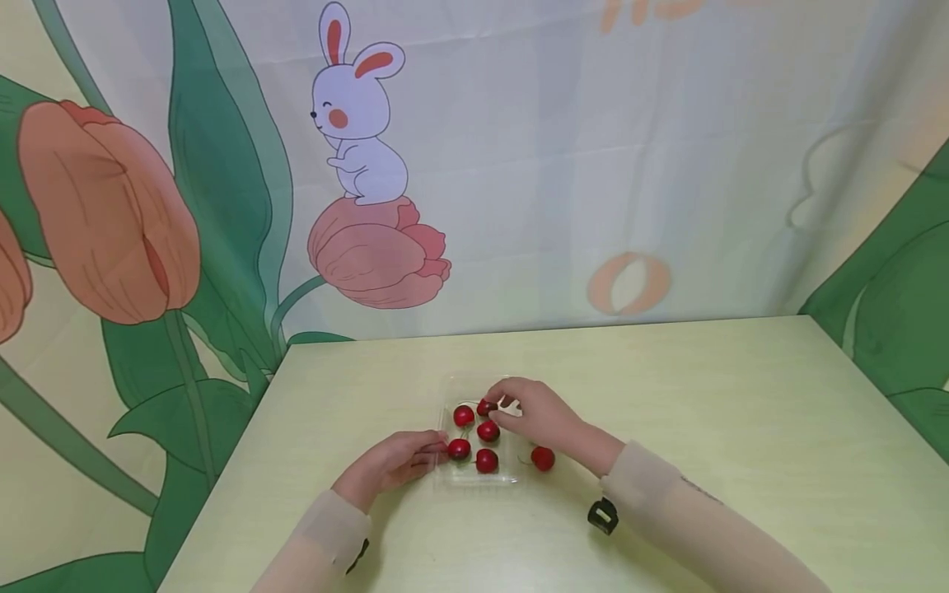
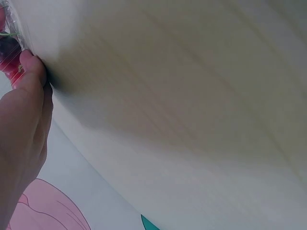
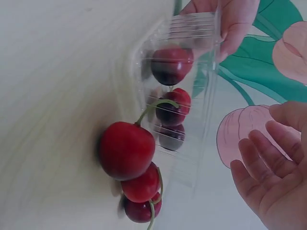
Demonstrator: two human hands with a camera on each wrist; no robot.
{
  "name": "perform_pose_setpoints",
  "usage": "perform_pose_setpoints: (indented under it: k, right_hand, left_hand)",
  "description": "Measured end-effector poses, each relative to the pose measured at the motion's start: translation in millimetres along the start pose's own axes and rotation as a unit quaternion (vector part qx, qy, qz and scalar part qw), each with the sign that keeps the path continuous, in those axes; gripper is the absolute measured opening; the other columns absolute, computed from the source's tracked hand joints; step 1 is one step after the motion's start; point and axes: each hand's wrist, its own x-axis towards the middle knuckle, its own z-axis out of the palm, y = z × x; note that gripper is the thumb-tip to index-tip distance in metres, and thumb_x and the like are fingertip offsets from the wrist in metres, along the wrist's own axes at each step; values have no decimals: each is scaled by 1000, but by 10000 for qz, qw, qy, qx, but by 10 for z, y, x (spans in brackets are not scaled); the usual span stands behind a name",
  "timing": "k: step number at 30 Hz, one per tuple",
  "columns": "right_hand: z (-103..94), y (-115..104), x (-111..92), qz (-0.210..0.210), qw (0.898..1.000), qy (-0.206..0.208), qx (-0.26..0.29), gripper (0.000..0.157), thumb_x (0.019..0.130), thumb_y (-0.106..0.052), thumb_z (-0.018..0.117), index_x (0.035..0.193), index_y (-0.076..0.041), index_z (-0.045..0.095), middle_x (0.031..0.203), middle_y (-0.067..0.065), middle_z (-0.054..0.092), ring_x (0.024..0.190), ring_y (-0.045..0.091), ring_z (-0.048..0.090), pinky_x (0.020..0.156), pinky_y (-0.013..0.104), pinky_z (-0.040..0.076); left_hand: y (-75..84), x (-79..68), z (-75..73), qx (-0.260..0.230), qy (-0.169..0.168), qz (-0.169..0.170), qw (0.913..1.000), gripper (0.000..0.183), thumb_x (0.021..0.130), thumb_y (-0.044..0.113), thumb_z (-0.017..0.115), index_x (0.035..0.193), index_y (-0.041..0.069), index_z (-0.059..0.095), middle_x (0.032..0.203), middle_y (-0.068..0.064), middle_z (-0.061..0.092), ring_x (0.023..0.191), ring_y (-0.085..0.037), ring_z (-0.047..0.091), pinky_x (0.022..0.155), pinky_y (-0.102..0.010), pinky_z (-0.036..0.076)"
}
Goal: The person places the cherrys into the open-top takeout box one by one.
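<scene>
A clear plastic box (image 1: 478, 478) stands on the table with several red cherries inside, among them one cherry (image 1: 487, 460) near its front wall. My left hand (image 1: 396, 459) holds the box by its left edge, one fingertip at the rim beside a cherry (image 1: 459, 449). My right hand (image 1: 539, 412) is over the box's right side, fingertips close by a cherry (image 1: 485, 408). In the right wrist view this right hand (image 3: 273, 167) has its fingers apart with nothing between them. Outside the box lies a stemmed cherry (image 1: 543, 459).
Two more cherries, one in the middle (image 3: 141, 184) and one behind (image 3: 143, 211), lie on the table outside the box in the right wrist view. A printed cloth (image 1: 519, 165) with a rabbit and tulips hangs behind the table's back edge. A black wrist piece (image 1: 603, 516) hangs beneath the right sleeve.
</scene>
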Motion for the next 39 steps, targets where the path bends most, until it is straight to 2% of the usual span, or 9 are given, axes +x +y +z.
perform_pose_setpoints:
  k: [3, 10, 16, 20, 25, 32, 39]
  right_hand:
    - [-22, 4, -61, 72, 9999, 31, 113, 21, 97, -12, 67, 116, -4, 70, 116, 13, 73, 102, 26, 67, 94, 45, 56]
    - [-63, 50, -228, 225, 9991, 211, 295, 23, 96, -13, 68, 116, -2, 69, 114, 13, 73, 98, 24, 66, 86, 41, 57]
    - [-68, 151, -383, 252, 9988, 279, 319, 23, 95, -12, 69, 116, -1, 69, 112, 15, 72, 93, 25, 66, 85, 41, 57]
    - [-62, 225, -472, 299, 9989, 235, 262, 24, 94, -11, 70, 115, 0, 69, 111, 16, 72, 96, 28, 67, 86, 43, 57]
    - [-44, 281, -542, 533, 9982, 70, 265, 24, 93, -13, 72, 114, -2, 69, 109, 13, 72, 100, 29, 66, 89, 44, 56]
    - [1, 345, -612, 680, 9973, -254, 126, 31, 89, -12, 78, 117, -4, 67, 117, 10, 69, 108, 29, 63, 95, 44, 53]
    - [51, 420, -620, 569, 9973, -443, -100, 34, 87, -11, 79, 118, -2, 68, 123, 12, 69, 111, 31, 64, 99, 49, 53]
  left_hand:
    - [6, -11, 9, -25, 3, 32, 10000, 39, 105, 25, 55, 131, -4, 63, 125, -14, 70, 105, -15, 67, 108, -34, 49]
    - [0, 1, -8, -229, -183, 150, 9995, 40, 104, 23, 56, 131, -7, 61, 109, -5, 69, 95, -10, 65, 81, -17, 50]
    - [4, 5, -11, -205, -132, 119, 9996, 39, 105, 23, 54, 131, -6, 61, 110, -5, 69, 96, -11, 65, 81, -17, 50]
    - [9, -1, -10, -159, -182, 124, 9996, 41, 105, 24, 54, 132, -6, 60, 111, -5, 69, 97, -11, 64, 82, -17, 50]
    - [9, -12, 0, -112, -168, 132, 9997, 41, 105, 24, 54, 133, -6, 59, 113, -6, 68, 98, -11, 64, 84, -17, 49]
    - [2, -18, 15, -82, 37, 49, 9999, 38, 105, 25, 55, 129, -4, 63, 116, -9, 69, 101, -13, 65, 88, -20, 50]
    - [-7, -15, 15, -60, 32, 69, 10000, 38, 105, 25, 54, 128, -4, 63, 116, -8, 69, 100, -13, 64, 87, -20, 49]
